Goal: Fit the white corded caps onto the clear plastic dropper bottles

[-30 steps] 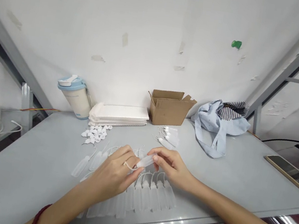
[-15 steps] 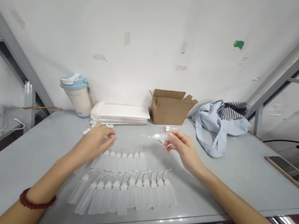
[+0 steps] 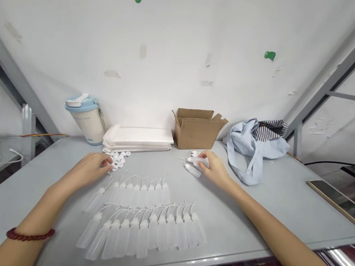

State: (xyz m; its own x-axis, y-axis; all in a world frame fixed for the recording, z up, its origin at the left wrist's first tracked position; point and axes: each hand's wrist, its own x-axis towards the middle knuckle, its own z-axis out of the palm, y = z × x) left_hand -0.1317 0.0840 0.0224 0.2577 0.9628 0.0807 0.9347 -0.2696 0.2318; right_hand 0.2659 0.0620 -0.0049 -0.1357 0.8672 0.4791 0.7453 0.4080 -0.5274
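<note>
My left hand (image 3: 92, 170) is at a small pile of white plastic caps (image 3: 119, 160), thumb and forefinger curled in around a cap at its near edge. My right hand (image 3: 215, 168), toward the back of the table, pinches a small translucent squeeze bottle (image 3: 196, 160) that has a thin tip. Beside that bottle lie a few like it, among them a needle-tipped bottle (image 3: 192, 170) just in front. Nearer to me, several translucent bottles with white caps and thin curved strips lie in a back row (image 3: 140, 196) and a front row (image 3: 144, 233).
Along the wall stand a blue-lidded cup (image 3: 87, 121), a stack of white envelopes (image 3: 139, 138), an open cardboard box (image 3: 197, 134) and a light blue cloth bag (image 3: 251, 144). A phone (image 3: 343, 206) lies at the right on the grey table (image 3: 249, 230).
My right hand has lowered the bottle to the small group at the back. My left hand has drawn left to the cap pile, uncovering a bottle at the back row's left end.
</note>
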